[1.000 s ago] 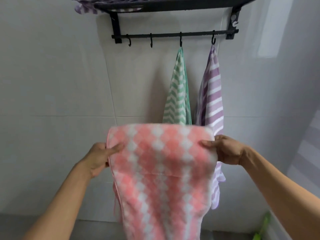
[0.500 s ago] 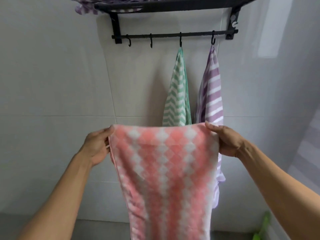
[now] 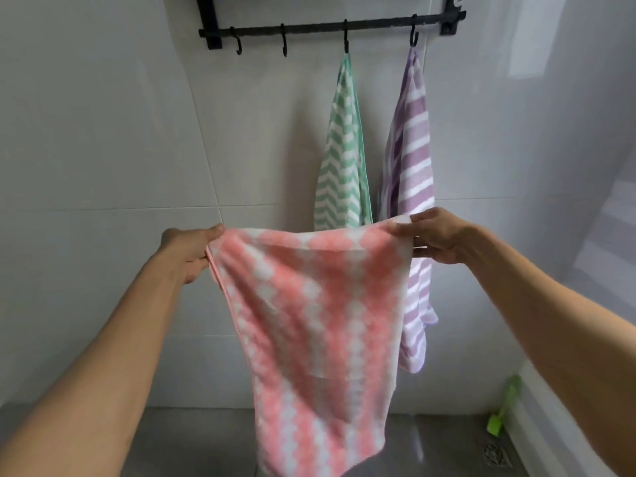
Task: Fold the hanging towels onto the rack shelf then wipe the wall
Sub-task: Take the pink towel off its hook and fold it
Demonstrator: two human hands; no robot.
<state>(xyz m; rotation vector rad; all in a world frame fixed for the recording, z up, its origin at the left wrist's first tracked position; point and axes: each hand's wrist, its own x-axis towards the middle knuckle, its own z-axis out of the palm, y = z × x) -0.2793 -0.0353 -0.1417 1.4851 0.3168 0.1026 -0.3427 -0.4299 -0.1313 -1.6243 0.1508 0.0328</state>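
Observation:
A pink and white patterned towel (image 3: 313,325) hangs doubled in front of me, stretched between both hands. My left hand (image 3: 187,251) pinches its top left corner and my right hand (image 3: 435,237) pinches the top right corner. Behind it on the wall, a green zigzag towel (image 3: 344,156) and a purple striped towel (image 3: 411,160) hang from hooks on the black rack bar (image 3: 316,28). The rack shelf above is out of view.
Two bare hooks (image 3: 237,43) sit at the left of the bar. White wall tiles (image 3: 103,132) surround the rack. A green brush-like tool (image 3: 500,407) leans in the lower right corner near a floor drain (image 3: 495,454) on the grey floor.
The view has tilted down, so the shelf left the frame. The towel's top edge now sags between my hands, and its lower part swings looser.

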